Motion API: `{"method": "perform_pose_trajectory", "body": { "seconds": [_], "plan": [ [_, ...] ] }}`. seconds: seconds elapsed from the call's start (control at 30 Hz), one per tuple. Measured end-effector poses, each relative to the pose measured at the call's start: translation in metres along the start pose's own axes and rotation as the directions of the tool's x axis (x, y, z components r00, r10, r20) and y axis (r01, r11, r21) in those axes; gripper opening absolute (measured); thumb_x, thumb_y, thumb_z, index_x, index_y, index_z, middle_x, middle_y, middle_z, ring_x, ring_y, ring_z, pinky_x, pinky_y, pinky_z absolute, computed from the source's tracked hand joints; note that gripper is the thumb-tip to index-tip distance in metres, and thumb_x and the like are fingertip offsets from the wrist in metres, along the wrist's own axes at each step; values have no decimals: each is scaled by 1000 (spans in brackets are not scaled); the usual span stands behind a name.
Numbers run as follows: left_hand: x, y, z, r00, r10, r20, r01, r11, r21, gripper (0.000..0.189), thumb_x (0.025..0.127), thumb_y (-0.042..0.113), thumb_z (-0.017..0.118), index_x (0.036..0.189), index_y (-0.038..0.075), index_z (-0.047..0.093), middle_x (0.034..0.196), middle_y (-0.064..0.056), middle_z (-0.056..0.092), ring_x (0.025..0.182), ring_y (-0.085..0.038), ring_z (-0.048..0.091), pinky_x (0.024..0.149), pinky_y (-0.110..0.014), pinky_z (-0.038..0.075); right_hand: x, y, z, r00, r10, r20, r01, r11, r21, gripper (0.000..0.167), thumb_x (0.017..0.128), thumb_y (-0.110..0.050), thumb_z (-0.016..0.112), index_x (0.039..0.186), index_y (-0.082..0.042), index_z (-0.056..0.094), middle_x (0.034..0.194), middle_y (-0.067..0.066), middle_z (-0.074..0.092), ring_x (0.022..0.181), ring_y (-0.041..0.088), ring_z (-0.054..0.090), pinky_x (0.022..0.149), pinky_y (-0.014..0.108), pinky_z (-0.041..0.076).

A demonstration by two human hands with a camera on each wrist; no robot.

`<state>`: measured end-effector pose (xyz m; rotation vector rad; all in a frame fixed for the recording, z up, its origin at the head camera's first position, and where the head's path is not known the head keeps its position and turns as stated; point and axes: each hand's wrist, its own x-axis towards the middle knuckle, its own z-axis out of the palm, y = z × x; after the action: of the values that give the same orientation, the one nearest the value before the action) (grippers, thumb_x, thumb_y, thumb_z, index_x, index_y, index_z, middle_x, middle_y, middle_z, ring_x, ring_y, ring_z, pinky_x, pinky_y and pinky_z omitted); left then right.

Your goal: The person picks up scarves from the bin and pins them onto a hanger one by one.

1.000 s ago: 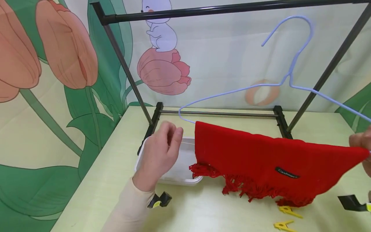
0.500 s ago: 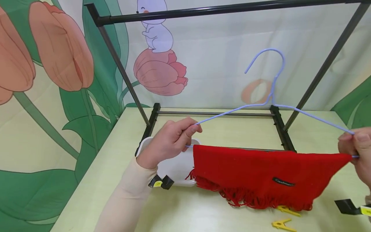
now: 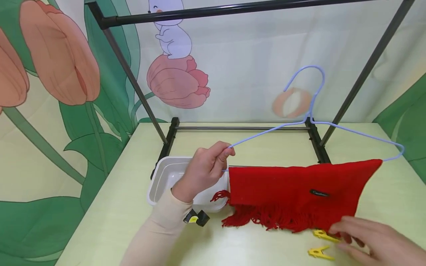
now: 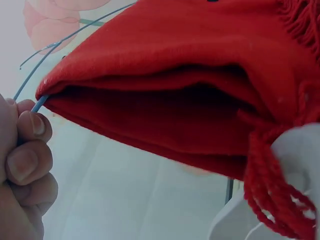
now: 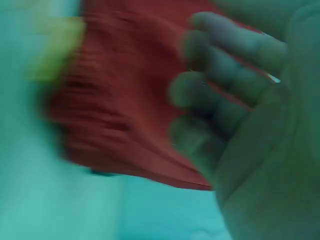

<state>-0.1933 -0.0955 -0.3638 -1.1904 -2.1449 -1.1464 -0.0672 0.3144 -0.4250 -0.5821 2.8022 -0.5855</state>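
A red fringed scarf (image 3: 283, 188) with a small black label hangs folded over the bottom bar of a light blue wire hanger (image 3: 310, 115). My left hand (image 3: 203, 170) grips the hanger's left end, fingers curled round the wire (image 4: 40, 103) just beside the scarf's fold. My right hand (image 3: 382, 239) is low at the right, fingers loosely bent, over the scarf's lower corner. Its fingertips are right at the end of one yellow clothespin (image 3: 323, 235). A second yellow clothespin (image 3: 319, 253) lies just nearer. The right wrist view is blurred, with no object in the palm.
A black rack stands on the pale table (image 3: 110, 229), its top bar (image 3: 233, 10) above the hanger. Behind the left hand sits a white plastic tub (image 3: 163, 173). A printed curtain (image 3: 246, 55) with tulips hangs behind.
My left hand has closed on the hanger's left end. The hanger and scarf have come down. My right hand has let go of the hanger's right end and dropped towards the clothespins.
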Motion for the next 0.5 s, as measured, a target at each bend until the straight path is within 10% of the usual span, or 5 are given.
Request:
{"method": "perform_pose_trajectory", "body": {
  "seconds": [0.07,0.13,0.5],
  "plan": [
    [-1,-1,4,1000,7,-7,-7,1000,14,3,106,0,61,104,1,62,63,-5,61,52,-12,58,55,-15,50,5,6,20,965,133,224,-130,991,-28,39,94,-41,82,126,-23,69,90,-14,52,80,-2,46,64,21,42],
    [-1,-1,9,1000,11,-7,-11,1000,12,4,107,1,61,104,0,62,64,-6,62,53,-12,60,57,-15,52,8,11,37,945,155,287,-160,987,-6,45,90,-42,86,127,-24,69,89,-12,51,80,0,47,65,22,42],
    [-6,-1,30,998,-52,-42,50,998,-48,9,102,-7,63,103,2,62,60,-6,60,51,-13,56,52,-13,46,5,24,48,971,78,228,-101,991,89,38,95,-35,82,126,-15,71,104,-8,54,81,-5,43,65,18,44]
  ]
}}
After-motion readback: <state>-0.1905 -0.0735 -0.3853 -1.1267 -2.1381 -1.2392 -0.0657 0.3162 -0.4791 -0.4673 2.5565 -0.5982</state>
